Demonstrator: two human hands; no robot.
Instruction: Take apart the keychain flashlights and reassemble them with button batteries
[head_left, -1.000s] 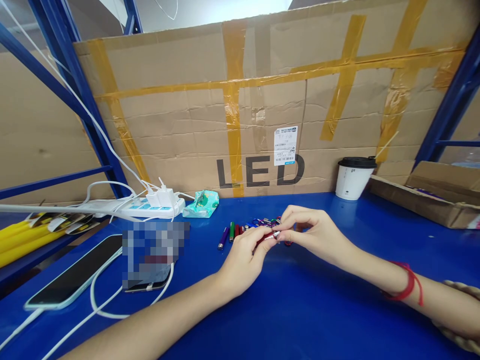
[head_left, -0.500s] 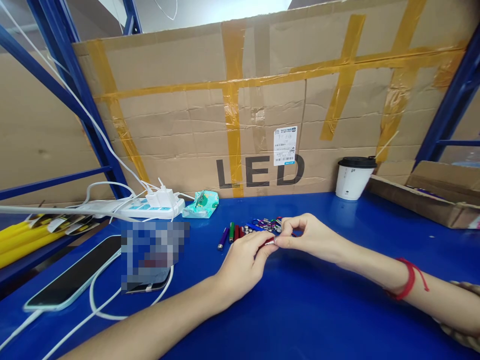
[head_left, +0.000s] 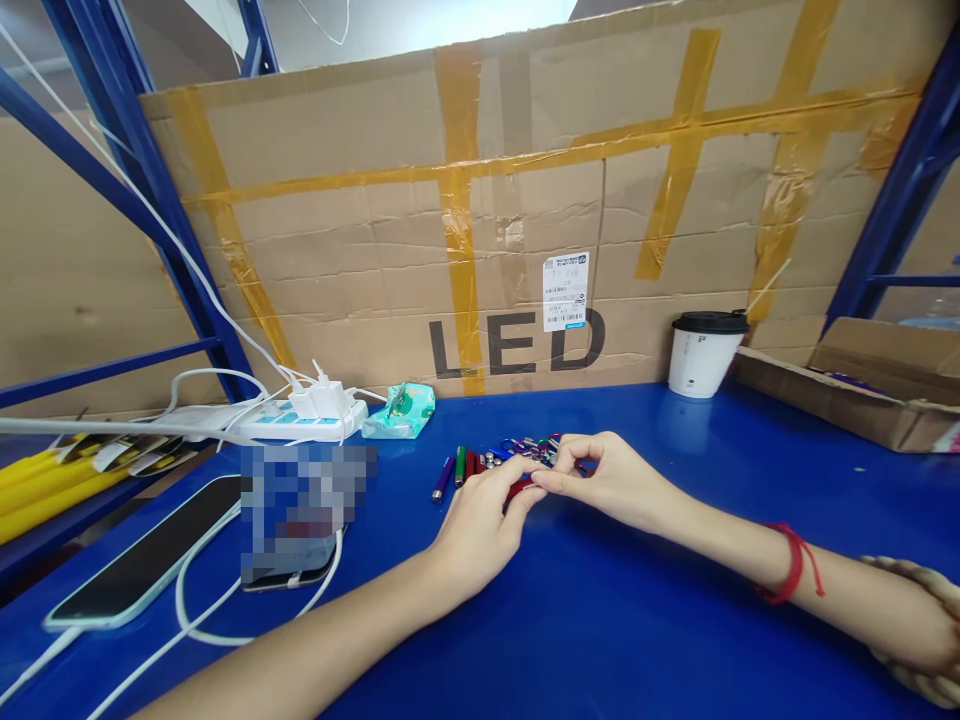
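My left hand (head_left: 480, 520) is closed around a small red metal tube (head_left: 518, 488), which shows between thumb and forefinger. At the tube's right end, the thumb and forefinger of my right hand (head_left: 619, 482) are pinched together; the fingers cover that end. Behind my hands lie similar small tubes: a purple-blue one (head_left: 443, 480), a green one (head_left: 460, 466) and some red ones (head_left: 472, 463). A cluster of small coloured metal clips and rings (head_left: 534, 447) sits just beyond my fingertips, partly hidden by them.
At left are a phone (head_left: 150, 550), white cables, a blurred-out item (head_left: 307, 510) and a power strip (head_left: 300, 420). A green packet (head_left: 401, 410), a lidded paper cup (head_left: 703, 355) and an open cardboard box (head_left: 862, 405) stand along the back, before a taped cardboard panel (head_left: 337, 260).
The tube now shows more red between my left fingers, and the silvery part seen earlier at its end is covered. My right fingertips have shifted slightly left. The view has moved a little.
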